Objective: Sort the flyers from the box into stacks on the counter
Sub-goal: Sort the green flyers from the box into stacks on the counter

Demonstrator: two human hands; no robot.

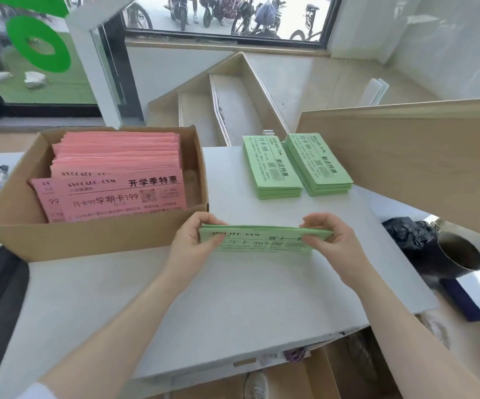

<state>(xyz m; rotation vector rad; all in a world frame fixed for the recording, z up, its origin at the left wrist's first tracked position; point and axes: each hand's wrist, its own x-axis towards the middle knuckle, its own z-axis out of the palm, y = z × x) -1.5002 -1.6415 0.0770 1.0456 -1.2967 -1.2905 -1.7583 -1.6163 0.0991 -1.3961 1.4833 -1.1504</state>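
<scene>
Your left hand point(192, 243) and right hand point(326, 239) pinch the ends of a green flyer bundle point(262, 240), edge down on the counter point(233, 298), probably squaring it. Two green stacks point(296, 165) lie beyond; pink flyers point(118, 174) fill the box point(89, 240).

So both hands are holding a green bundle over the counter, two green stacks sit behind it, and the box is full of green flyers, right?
Not quite: the flyers in the box are pink, as the head view shows. The rest holds: both hands, left and right, hold a green bundle over the counter, with two green stacks behind it.
</scene>
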